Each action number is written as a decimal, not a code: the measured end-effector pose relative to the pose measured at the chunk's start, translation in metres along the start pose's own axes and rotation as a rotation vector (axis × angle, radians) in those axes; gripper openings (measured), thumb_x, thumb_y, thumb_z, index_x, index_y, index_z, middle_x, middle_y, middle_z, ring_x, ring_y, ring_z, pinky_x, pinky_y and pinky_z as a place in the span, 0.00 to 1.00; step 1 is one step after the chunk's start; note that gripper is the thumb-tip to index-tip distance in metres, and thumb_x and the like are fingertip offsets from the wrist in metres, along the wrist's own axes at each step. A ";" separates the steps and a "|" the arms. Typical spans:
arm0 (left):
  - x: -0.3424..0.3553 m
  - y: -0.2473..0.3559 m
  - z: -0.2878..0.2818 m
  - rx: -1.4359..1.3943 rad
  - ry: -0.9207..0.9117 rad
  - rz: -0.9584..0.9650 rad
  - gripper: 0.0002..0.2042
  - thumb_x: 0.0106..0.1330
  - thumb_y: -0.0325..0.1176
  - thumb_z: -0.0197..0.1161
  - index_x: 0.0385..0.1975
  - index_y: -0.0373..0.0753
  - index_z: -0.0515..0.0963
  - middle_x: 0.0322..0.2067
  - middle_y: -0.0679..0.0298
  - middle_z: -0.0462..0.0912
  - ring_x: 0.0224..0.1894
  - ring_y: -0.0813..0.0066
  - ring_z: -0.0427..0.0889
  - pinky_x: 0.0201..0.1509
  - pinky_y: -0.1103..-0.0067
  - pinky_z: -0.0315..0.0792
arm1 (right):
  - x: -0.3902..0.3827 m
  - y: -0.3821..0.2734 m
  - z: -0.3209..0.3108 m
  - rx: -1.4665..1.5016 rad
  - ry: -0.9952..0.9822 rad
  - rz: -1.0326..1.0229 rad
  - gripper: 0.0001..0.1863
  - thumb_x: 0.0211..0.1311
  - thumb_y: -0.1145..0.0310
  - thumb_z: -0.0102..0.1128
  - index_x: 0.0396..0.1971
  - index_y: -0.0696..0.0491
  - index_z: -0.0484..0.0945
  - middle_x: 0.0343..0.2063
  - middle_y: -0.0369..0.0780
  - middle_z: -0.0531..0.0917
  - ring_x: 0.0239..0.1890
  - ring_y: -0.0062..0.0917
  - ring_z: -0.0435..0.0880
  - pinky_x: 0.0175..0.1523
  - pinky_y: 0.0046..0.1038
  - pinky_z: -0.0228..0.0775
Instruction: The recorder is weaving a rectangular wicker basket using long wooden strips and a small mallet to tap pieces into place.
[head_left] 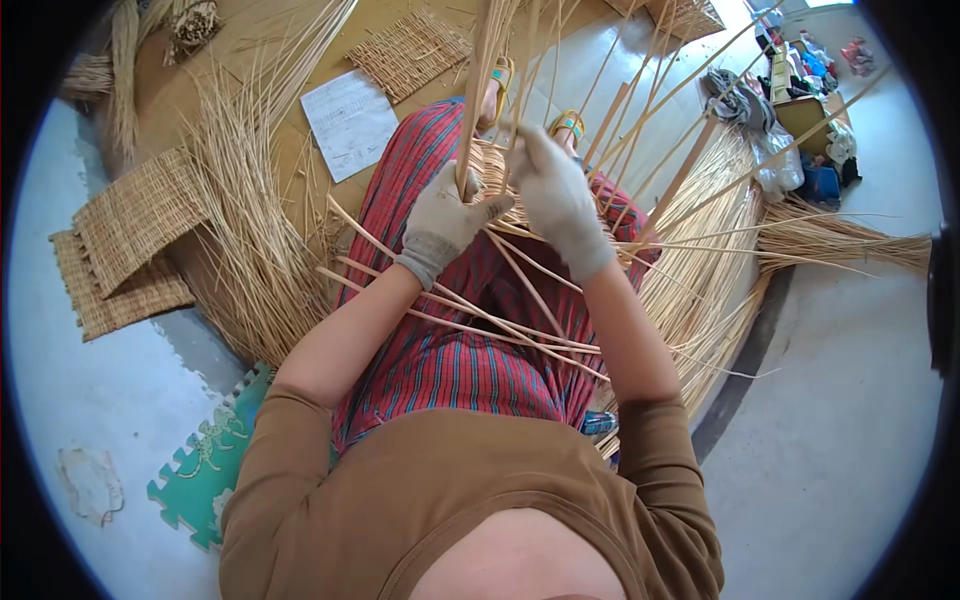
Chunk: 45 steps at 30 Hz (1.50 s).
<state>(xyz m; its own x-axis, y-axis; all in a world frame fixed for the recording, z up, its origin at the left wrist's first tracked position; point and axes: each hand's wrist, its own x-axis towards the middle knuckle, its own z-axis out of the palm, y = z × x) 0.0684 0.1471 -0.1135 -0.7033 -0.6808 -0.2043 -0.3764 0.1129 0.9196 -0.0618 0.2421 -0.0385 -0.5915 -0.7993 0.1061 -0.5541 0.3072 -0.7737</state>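
1. Brown top [480, 460], nearest the lens, 6 o'clock. Clock is read from the woven piece at the hands.
2. Left hand [438, 218], white glove: fingers closed around a flat strip [475, 100] that rises toward 12. Thumb points toward 3, its tip dark.
3. Right hand [556, 195], also gloved: fingers bent and blurred beside thin upright stakes; cannot tell whether they grip one.
4. Woven piece [488, 160]: between the two hands, above the lap, partly hidden by them. Stakes fan from it between 12 and 3.
5. Loose canes [550, 341] cross the lap at 6, over red striped cloth [470, 385].
6. Sandalled feet: one near 12, other near 2.
7. Pale paper sheet [348, 122] between 9 and 10; woven mat [410, 55] at 11.
8. Long straw bundle [250, 215] toward 9; two overlapping woven panels [140, 222] farther out.
9. Second straw bundle [705, 255] near 4; heap of bags and cloth [815, 110] near 3, well apart.
10. Green foam tile [205, 480], between 7 and 8.
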 end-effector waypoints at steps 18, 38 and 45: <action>-0.006 -0.015 0.015 -0.249 0.134 0.077 0.20 0.65 0.40 0.80 0.33 0.43 0.70 0.26 0.75 0.68 0.28 0.84 0.66 0.34 0.80 0.69 | -0.038 0.037 -0.059 -0.257 0.347 0.292 0.22 0.73 0.56 0.70 0.62 0.46 0.82 0.37 0.33 0.90 0.26 0.14 0.75 0.38 0.25 0.76; -0.016 -0.013 -0.014 -0.149 0.213 0.209 0.24 0.79 0.38 0.59 0.72 0.43 0.69 0.45 0.54 0.81 0.48 0.55 0.84 0.56 0.63 0.77 | 0.109 -0.024 0.015 -0.521 -0.089 0.004 0.22 0.72 0.48 0.56 0.43 0.52 0.87 0.35 0.52 0.90 0.44 0.51 0.89 0.52 0.49 0.80; -0.025 0.023 -0.009 0.888 0.067 0.847 0.31 0.71 0.33 0.57 0.76 0.45 0.66 0.58 0.62 0.82 0.65 0.62 0.80 0.80 0.58 0.60 | 0.113 -0.027 -0.002 -0.555 -0.215 -0.001 0.23 0.71 0.45 0.58 0.48 0.49 0.86 0.39 0.51 0.90 0.47 0.49 0.89 0.53 0.47 0.80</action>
<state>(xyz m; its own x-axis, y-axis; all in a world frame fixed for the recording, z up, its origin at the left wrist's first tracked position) 0.0830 0.1602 -0.0842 -0.9028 -0.1861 0.3877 -0.1146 0.9730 0.2002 -0.1148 0.1450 -0.0044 -0.4910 -0.8686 -0.0664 -0.8123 0.4840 -0.3253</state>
